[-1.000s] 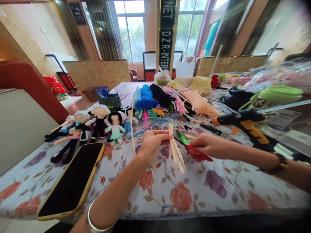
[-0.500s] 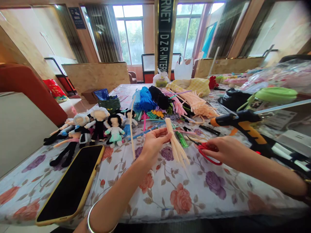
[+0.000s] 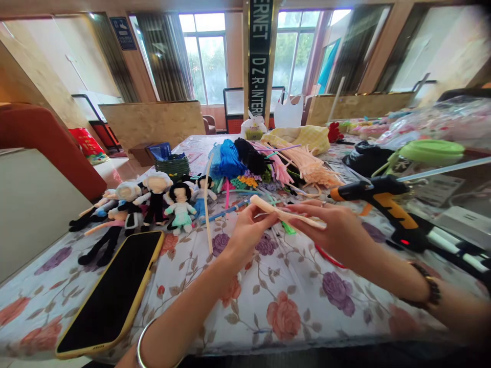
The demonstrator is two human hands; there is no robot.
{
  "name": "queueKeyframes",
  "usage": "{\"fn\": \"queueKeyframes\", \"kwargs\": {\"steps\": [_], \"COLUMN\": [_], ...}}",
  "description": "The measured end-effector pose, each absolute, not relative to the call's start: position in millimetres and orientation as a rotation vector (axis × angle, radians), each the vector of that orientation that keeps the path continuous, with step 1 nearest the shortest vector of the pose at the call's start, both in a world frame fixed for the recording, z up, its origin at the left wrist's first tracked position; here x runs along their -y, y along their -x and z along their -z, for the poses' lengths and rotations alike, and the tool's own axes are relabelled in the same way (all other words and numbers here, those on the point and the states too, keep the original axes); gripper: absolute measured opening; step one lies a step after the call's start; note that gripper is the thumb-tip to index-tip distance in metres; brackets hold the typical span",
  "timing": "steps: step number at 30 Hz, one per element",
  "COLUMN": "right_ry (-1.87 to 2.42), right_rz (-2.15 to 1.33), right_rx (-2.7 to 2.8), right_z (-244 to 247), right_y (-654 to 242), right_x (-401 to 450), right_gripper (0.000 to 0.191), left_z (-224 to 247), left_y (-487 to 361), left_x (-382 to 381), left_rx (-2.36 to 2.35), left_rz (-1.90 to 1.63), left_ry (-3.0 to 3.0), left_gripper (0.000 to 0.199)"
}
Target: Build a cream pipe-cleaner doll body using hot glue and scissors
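A bundle of cream pipe cleaners (image 3: pixel 286 214) is held above the middle of the table, lying nearly level, its left end rounded and fuzzy, its right end tapering to a point. The left hand (image 3: pixel 247 232) pinches the bundle near its left end between thumb and fingers. The right hand (image 3: pixel 332 230) is closed over its right half, fingers wrapped on top. Both hands hover just over the cloth, close together.

Under the right hand, red scissors (image 3: pixel 328 257) lie on the table, only a curved handle showing. A green stick (image 3: pixel 288 228) peeks out between the hands. To the right, an orange and black glue gun (image 3: pixel 378 197) rests with its nozzle pointing left.

Farther off lies a heap of pipe cleaners (image 3: pixel 268 161), soft and bristly, in blue, black, pink and peach. To the left, a row of small dolls (image 3: pixel 153 199) made of the same fuzzy wire lies on the cloth, and a phone (image 3: pixel 109 291) in a yellow case lies screen up at the near left. A dark woven basket (image 3: pixel 172 164) stands behind the dolls.

The table (image 3: pixel 291 306) wears a smooth, pale cloth printed with red and purple roses. At the far side of the room, tall windows (image 3: pixel 209 53) let in daylight beside a dark pillar (image 3: pixel 261 53) with white lettering, and chipboard panels (image 3: pixel 153 122) stand along the floor.
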State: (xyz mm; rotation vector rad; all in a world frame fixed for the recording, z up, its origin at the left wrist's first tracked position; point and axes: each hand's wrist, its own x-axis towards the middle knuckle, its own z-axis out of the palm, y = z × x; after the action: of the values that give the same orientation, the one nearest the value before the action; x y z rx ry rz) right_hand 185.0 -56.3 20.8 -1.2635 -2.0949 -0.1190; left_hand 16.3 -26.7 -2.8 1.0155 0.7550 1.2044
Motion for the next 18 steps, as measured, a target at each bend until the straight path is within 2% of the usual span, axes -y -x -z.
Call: {"fn": "queueKeyframes", "kwargs": {"steps": [9, 18], "right_ry": [1.077, 0.898], "right_rz": [0.147, 0.146], "right_rx": [1.945, 1.896], "right_z": [-1, 4], "right_y": [-166, -167], "right_x": [38, 36], "right_gripper": [0.015, 0.011], "left_z": [-5, -7], "left_y": [-20, -22], "left_x": [34, 35], "left_rx": [-0.685, -0.771], "left_rz": [-1.219, -1.247], "left_ry": [-0.949, -0.877], "left_gripper": [0.012, 0.016]}}
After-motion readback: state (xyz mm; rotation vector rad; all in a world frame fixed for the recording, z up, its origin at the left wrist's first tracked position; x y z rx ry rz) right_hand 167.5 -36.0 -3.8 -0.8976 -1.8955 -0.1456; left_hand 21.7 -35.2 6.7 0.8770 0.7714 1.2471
